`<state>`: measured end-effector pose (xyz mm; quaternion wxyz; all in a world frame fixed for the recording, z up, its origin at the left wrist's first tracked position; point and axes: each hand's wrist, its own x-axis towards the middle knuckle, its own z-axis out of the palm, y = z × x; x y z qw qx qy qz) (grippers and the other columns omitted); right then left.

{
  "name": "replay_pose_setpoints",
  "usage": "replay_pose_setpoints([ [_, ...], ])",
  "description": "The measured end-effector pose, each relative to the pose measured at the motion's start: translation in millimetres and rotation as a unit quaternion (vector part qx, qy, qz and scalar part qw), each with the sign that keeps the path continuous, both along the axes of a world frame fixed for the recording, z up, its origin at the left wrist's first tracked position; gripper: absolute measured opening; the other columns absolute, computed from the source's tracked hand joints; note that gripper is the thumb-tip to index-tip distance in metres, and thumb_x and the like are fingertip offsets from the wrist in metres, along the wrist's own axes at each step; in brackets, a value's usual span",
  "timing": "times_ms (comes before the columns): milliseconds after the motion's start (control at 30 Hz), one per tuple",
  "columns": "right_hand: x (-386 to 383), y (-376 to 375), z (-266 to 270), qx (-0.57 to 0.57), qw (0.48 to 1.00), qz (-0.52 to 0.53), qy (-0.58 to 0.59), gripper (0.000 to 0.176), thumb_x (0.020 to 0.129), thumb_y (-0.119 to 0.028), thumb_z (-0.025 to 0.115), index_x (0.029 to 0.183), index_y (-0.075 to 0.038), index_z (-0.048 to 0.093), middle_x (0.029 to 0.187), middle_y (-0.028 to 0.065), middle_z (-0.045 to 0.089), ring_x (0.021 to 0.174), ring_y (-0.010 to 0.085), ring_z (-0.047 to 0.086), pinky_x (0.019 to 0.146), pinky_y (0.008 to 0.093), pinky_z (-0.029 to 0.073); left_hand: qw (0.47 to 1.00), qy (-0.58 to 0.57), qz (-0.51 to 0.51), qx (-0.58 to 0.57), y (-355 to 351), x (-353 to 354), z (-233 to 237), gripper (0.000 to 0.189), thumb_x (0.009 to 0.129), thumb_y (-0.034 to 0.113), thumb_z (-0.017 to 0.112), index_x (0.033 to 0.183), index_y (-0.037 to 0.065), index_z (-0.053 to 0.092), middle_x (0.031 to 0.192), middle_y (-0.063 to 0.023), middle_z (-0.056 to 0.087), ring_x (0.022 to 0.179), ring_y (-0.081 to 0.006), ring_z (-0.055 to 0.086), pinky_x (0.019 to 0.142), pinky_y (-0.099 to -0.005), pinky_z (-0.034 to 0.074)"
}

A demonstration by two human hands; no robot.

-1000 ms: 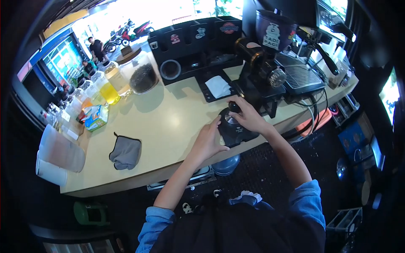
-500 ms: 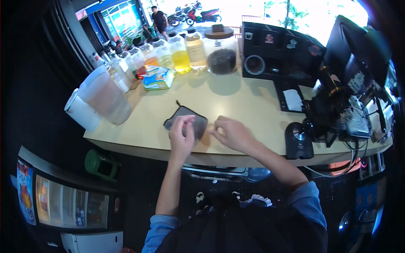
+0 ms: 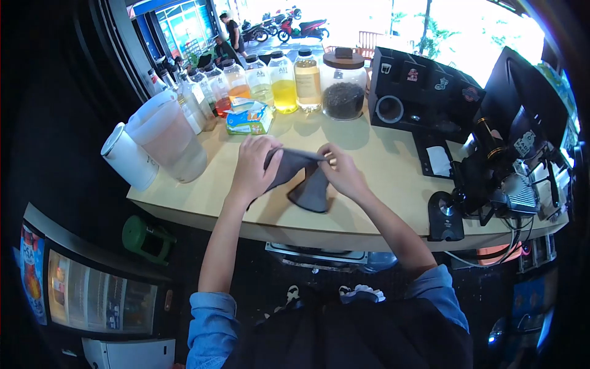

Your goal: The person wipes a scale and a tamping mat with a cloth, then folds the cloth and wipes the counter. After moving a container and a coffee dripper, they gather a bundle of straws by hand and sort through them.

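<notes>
A dark grey cloth (image 3: 311, 188) with a black edge is stretched between my two hands above the front part of the wooden counter (image 3: 381, 184). My left hand (image 3: 254, 165) is closed on the cloth's left part, thumb on top. Pinched in the fingers of my right hand (image 3: 339, 169) is its upper right edge. The cloth's lower right part hangs down near the counter top, and its left end is partly hidden behind my left hand.
At the left stand a plastic pitcher (image 3: 166, 138) and a white canister (image 3: 129, 161). Bottles, a tissue pack (image 3: 249, 118) and a jar of dark beans (image 3: 343, 92) line the back. A black coffee machine (image 3: 491, 166) is at the right. Outside, a person (image 3: 232, 32) is visible.
The cloth, which lay on the counter under my left hand, is now lifted and held by both hands. My right hand has closed on its edge. The view has shifted slightly.
</notes>
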<state>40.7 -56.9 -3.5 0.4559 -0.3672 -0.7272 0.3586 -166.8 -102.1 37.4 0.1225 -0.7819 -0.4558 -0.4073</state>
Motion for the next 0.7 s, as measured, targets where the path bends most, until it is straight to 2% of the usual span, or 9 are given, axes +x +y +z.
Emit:
replay_pose_setpoints([
  [33,0.2,3.0,1.9,0.106,0.993,-0.033,0.034,0.016,0.073,-0.003,0.056,0.089,0.000,0.054,0.082,0.0155,0.057,0.074,0.0294,0.057,0.069,0.0363,0.046,1.000,-0.002,-0.005,0.023,2.5,8.8,9.8,0.013,0.084,0.015,0.055,0.092,0.005,0.053,0.084,-0.0130,0.058,0.085,-0.0298,0.056,0.081,-0.0421,0.040],
  [167,23.0,0.2,-10.1,0.089,0.992,-0.008,-0.084,0.021,0.071,-0.001,0.055,0.091,0.001,0.057,0.075,0.0152,0.059,0.071,0.0263,0.058,0.068,0.0341,0.046,0.993,-0.078,-0.083,-0.015,1.1,42.9,44.9,0.010,0.085,0.012,0.055,0.091,0.005,0.053,0.081,-0.0128,0.059,0.078,-0.0306,0.058,0.069,-0.0380,0.045],
  [267,58.3,1.1,13.1,-0.012,0.993,-0.097,-0.072,0.026,0.069,0.001,0.054,0.094,0.000,0.059,0.075,0.0148,0.060,0.070,0.0230,0.059,0.067,0.0328,0.046,0.997,0.001,-0.066,0.028,28.6,43.5,50.3,0.009,0.084,0.012,0.055,0.091,0.006,0.054,0.080,-0.0118,0.059,0.078,-0.0300,0.058,0.068,-0.0386,0.044],
  [400,115.9,12.2,61.5,0.130,0.979,-0.155,0.011,0.037,0.067,0.012,0.049,0.099,-0.002,0.060,0.083,0.0106,0.063,0.076,0.0190,0.060,0.068,0.0277,0.045,0.990,-0.025,-0.102,0.091,86.1,65.1,57.3,0.007,0.081,0.010,0.057,0.088,0.008,0.057,0.083,-0.0087,0.059,0.081,-0.0288,0.057,0.073,-0.0395,0.041],
  [433,125.8,12.5,69.2,0.201,0.963,-0.178,-0.016,0.036,0.068,0.010,0.049,0.100,-0.002,0.061,0.081,0.0075,0.060,0.071,0.0129,0.054,0.066,0.0244,0.042,0.990,-0.043,-0.114,0.076,97.6,75.9,55.1,0.007,0.081,0.010,0.056,0.087,0.008,0.057,0.083,-0.0080,0.059,0.083,-0.0286,0.056,0.074,-0.0402,0.040],
  [533,149.3,-14.5,82.5,0.198,0.909,-0.241,-0.278,0.033,0.074,-0.001,0.057,0.107,-0.004,0.059,0.100,0.0127,0.060,0.090,0.0269,0.059,0.078,0.0345,0.045,0.989,-0.034,-0.140,0.038,128.0,95.8,30.9,0.015,0.080,0.010,0.056,0.095,0.008,0.057,0.092,-0.0088,0.059,0.092,-0.0277,0.055,0.082,-0.0408,0.039],
  [567,150.0,-22.9,75.4,0.202,0.908,-0.238,-0.279,0.033,0.074,-0.001,0.057,0.107,-0.004,0.059,0.100,0.0127,0.060,0.090,0.0269,0.059,0.078,0.0345,0.045,0.989,-0.024,-0.144,0.007,128.8,100.6,16.9,0.021,0.080,0.010,0.056,0.102,0.008,0.055,0.098,-0.0098,0.058,0.095,-0.0280,0.055,0.087,-0.0405,0.038],
  [633,149.9,-33.1,56.0,0.045,0.844,-0.234,-0.481,0.047,0.080,-0.023,0.060,0.122,-0.008,0.048,0.124,0.0150,0.048,0.114,0.0328,0.046,0.092,0.0484,0.037,0.989,-0.016,-0.144,-0.024,122.4,97.2,-5.9,0.028,0.080,0.011,0.056,0.108,0.008,0.053,0.104,-0.0109,0.057,0.099,-0.0284,0.054,0.091,-0.0401,0.037],
  [700,151.5,-10.4,24.0,0.095,0.855,-0.201,-0.469,0.052,0.082,-0.027,0.058,0.128,-0.009,0.042,0.130,0.0167,0.042,0.118,0.0339,0.042,0.096,0.0476,0.034,0.984,0.004,-0.118,-0.132,109.9,81.5,-25.3,0.037,0.081,0.013,0.058,0.117,0.009,0.050,0.115,-0.0118,0.053,0.109,-0.0292,0.050,0.094,-0.0369,0.040],
])
